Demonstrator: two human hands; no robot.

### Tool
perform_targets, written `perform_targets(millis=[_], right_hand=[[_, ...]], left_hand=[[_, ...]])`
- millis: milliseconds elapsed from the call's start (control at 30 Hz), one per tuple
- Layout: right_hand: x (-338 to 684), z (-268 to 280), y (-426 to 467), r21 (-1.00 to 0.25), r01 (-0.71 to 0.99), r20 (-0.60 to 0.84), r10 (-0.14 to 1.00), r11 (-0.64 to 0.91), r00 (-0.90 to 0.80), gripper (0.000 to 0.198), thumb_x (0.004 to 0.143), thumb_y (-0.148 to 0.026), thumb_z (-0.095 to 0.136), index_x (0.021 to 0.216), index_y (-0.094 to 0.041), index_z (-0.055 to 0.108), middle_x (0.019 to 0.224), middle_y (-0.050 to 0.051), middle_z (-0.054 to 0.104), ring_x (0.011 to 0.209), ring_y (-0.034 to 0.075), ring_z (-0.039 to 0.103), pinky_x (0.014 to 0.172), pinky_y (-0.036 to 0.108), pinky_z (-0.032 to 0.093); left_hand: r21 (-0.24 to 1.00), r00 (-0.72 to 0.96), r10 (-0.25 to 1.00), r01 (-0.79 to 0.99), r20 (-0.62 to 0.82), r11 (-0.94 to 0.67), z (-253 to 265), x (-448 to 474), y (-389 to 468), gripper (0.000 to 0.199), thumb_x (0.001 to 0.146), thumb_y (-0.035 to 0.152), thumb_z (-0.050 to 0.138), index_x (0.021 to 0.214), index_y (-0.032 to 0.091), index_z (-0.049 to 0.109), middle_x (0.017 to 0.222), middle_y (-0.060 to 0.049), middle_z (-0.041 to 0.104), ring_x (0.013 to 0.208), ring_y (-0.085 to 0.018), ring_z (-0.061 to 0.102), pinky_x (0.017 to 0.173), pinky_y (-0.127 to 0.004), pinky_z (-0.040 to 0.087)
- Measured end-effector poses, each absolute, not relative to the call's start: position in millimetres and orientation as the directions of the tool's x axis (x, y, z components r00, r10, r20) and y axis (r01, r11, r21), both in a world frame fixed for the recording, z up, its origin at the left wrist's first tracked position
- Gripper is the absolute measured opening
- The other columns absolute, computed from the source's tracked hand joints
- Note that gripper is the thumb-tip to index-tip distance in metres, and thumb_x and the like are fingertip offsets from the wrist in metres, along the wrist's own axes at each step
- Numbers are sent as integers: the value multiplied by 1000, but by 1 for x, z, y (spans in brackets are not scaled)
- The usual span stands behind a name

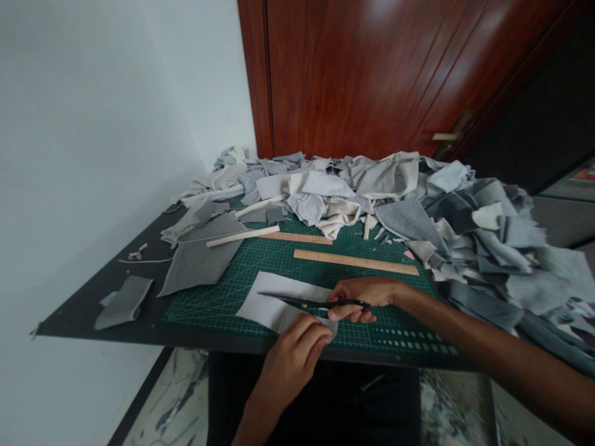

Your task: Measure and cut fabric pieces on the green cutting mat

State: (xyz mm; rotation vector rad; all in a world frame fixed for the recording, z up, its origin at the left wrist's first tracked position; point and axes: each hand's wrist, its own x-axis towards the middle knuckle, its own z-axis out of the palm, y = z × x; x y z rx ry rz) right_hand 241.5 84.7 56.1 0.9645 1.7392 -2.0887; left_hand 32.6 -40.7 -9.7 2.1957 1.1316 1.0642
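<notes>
A pale, flat piece, fabric or paper, lies on the green cutting mat close to the table's front edge. My right hand is closed around the handles of black scissors. Their blades reach left across the pale piece. At its near right corner, my left hand pinches the edge between thumb and fingers. Whether the blades are parted or closed is hard to make out.
Two wooden rulers lie beyond the pale piece. A large heap of grey and cream fabric scraps runs along the back and right. Grey cloth and a white rod are at left. More scraps litter the floor.
</notes>
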Motion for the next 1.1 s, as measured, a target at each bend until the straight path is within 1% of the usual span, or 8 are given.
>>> perform_targets(millis=[133, 200, 300, 400, 667, 767, 1000, 1100], right_hand=[[241, 56, 85, -768, 584, -636, 206, -263, -743, 61, 72, -69, 82, 79, -20, 45, 51, -14, 39, 39, 3, 35, 33, 14, 35], [241, 55, 86, -765, 585, -639, 205, -270, -741, 62, 72, -68, 82, 77, -21, 44, 50, -14, 39, 38, 2, 35, 33, 14, 34], [241, 52, 87, -762, 581, -640, 203, -286, -741, 58, 75, -65, 82, 76, -20, 45, 49, -14, 40, 37, 2, 35, 33, 14, 34], [243, 49, 88, -755, 577, -644, 185, -312, -742, 55, 76, -60, 83, 77, -20, 45, 48, -14, 39, 37, 2, 34, 33, 13, 34], [243, 52, 88, -755, 581, -645, 183, -305, -742, 55, 77, -60, 83, 75, -20, 46, 48, -13, 44, 36, 2, 37, 33, 13, 33], [241, 55, 86, -750, 590, -653, 191, -298, -733, 58, 75, -63, 83, 74, -20, 45, 48, -13, 43, 36, 2, 37, 33, 13, 33], [240, 53, 85, -764, 580, -639, 201, -284, -743, 59, 72, -66, 83, 75, -20, 46, 48, -14, 43, 36, 2, 37, 33, 14, 32], [240, 53, 86, -782, 585, -622, 212, -213, -754, 61, 74, -71, 78, 72, -19, 45, 50, -12, 45, 38, 3, 40, 34, 15, 35]], left_hand=[[634, 344, 782, 458, 519, -623, -3, 25, -45, 16, 104, 18, 51, 103, 24, 65, 100, -2, 69, 100, -17, 66, 91, -29, 53], [579, 258, 763, 521, 593, -627, -3, 13, -46, 17, 103, 15, 49, 103, 23, 65, 99, -4, 68, 101, -19, 64, 93, -32, 52], [513, 88, 778, 704, 623, -491, -10, -9, -46, 15, 102, 15, 52, 105, 22, 65, 102, -5, 67, 100, -21, 63, 93, -35, 50], [442, 13, 785, 821, 620, -363, -20, -27, -45, 14, 102, 18, 53, 108, 21, 66, 105, -6, 66, 102, -23, 62, 95, -39, 47], [373, 10, 807, 883, 591, -284, -20, -24, -47, 19, 102, 18, 49, 111, 23, 65, 113, -8, 66, 108, -27, 60, 98, -43, 46], [360, -2, 804, 895, 595, -264, -18, -21, -45, 17, 100, 18, 49, 106, 22, 65, 113, -9, 67, 109, -29, 61, 98, -45, 46], [265, 56, 779, 923, 624, -278, -24, -21, -43, 14, 97, 14, 50, 101, 20, 63, 108, -11, 65, 109, -31, 60, 96, -48, 46], [240, 83, 772, 925, 630, -295, -25, -22, -43, 14, 97, 14, 50, 102, 20, 62, 107, -11, 65, 108, -32, 59, 95, -48, 46]])
